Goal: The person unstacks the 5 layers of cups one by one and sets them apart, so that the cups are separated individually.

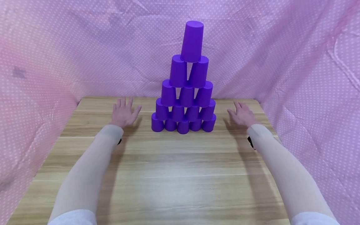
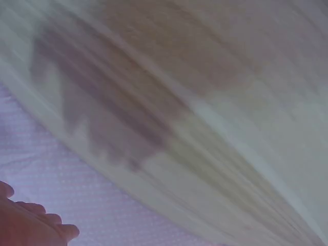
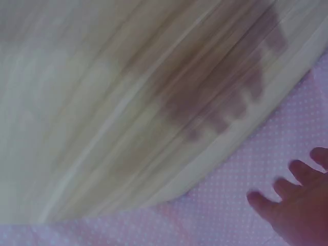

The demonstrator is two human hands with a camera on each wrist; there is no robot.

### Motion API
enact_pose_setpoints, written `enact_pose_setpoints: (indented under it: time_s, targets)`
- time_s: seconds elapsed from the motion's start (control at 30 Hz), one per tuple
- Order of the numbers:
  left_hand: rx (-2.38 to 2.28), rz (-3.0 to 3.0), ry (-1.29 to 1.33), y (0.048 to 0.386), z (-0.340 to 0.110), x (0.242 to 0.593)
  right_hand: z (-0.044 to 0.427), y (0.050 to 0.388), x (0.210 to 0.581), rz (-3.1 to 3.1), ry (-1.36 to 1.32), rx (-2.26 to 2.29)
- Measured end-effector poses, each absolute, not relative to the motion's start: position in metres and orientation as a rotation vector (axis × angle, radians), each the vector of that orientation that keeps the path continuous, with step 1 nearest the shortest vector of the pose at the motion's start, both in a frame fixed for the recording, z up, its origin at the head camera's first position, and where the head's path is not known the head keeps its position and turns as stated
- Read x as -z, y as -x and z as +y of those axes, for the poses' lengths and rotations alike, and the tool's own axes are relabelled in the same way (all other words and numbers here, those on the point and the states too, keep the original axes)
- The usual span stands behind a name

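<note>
Purple cups, all mouth down, form a tall pyramid of several rows, with a single cup (image 1: 192, 42) on top and a bottom row (image 1: 183, 126) on the wooden table. To the left of the stack is my left hand (image 1: 123, 114), fingers spread and holding nothing; the left wrist view shows part of this hand (image 2: 33, 223) in its lower corner. My right hand (image 1: 242, 115) is on the stack's other side, also spread, empty and apart from the cups. In the right wrist view the hand (image 3: 302, 205) appears at the lower right.
The wooden table (image 1: 174, 175) carries the shadows of both arms. Pink dotted cloth (image 1: 112, 47) hangs behind the table and along both sides. The stack stands near the table's back edge, between the two hands.
</note>
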State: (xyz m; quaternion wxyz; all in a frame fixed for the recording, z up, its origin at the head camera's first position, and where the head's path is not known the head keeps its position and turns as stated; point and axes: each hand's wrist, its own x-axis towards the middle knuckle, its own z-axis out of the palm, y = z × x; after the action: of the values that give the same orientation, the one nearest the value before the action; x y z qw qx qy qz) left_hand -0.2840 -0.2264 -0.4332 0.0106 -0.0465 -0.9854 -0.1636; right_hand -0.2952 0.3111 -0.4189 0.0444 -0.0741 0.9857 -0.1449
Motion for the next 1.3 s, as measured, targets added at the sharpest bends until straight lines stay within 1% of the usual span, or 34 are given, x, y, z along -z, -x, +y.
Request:
enact_pose_setpoints:
  time_s: [0.2, 0.33, 0.43, 0.73, 0.87, 1.07, 1.3]
  targets:
    - [0.741, -2.927, 0.150, 0.291, -0.206, 0.402, 0.301, 0.288, 0.429, 2.810, 0.259, 0.909]
    - [0.926, -2.768, 0.171, 0.295, -0.185, 0.367, 0.289, 0.276, 0.438, 2.535, 0.250, 1.309]
    - [1.042, -2.653, 0.202, 0.296, -0.168, 0.337, 0.281, 0.269, 0.446, 2.362, 0.263, 1.509]
    - [1.275, -2.408, 0.322, 0.286, -0.123, 0.242, 0.264, 0.262, 0.467, 2.344, 0.338, 1.653]
    - [1.437, -2.392, 0.332, 0.280, -0.109, 0.210, 0.260, 0.261, 0.472, 2.348, 0.344, 1.703]
    - [1.607, -2.350, 0.407, 0.273, -0.089, 0.184, 0.255, 0.264, 0.477, 2.362, 0.386, 1.737]
    - [1.662, -2.450, 0.452, 0.272, -0.071, 0.169, 0.251, 0.264, 0.479, 2.379, 0.388, 1.701]
